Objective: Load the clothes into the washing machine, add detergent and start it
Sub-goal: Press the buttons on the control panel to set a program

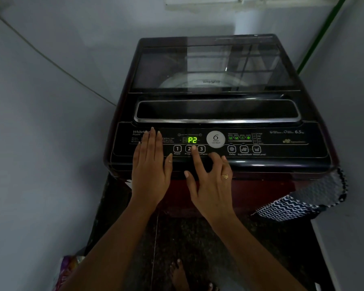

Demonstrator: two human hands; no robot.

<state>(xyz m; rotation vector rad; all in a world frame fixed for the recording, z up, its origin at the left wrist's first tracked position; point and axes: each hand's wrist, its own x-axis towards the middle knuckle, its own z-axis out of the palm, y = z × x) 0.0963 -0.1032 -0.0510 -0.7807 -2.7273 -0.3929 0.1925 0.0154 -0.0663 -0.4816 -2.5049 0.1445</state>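
Index finger on the program button, lid shut.
Centre frame: left hand [150,162] lies flat, fingers together, empty, on the black glossy control panel [282,148]; right hand [210,177] spread, index fingertip on button 2 below green "P2" display [192,140]; dark maroon top-load washing machine [214,106] fills upper centre, glass lid [212,68] closed.

Top-loading washer [216,106], lid closed, display [192,140] reading P2. Left hand [150,164] lies flat on the panel; right hand [210,179] points its forefinger at button 2 [189,148].
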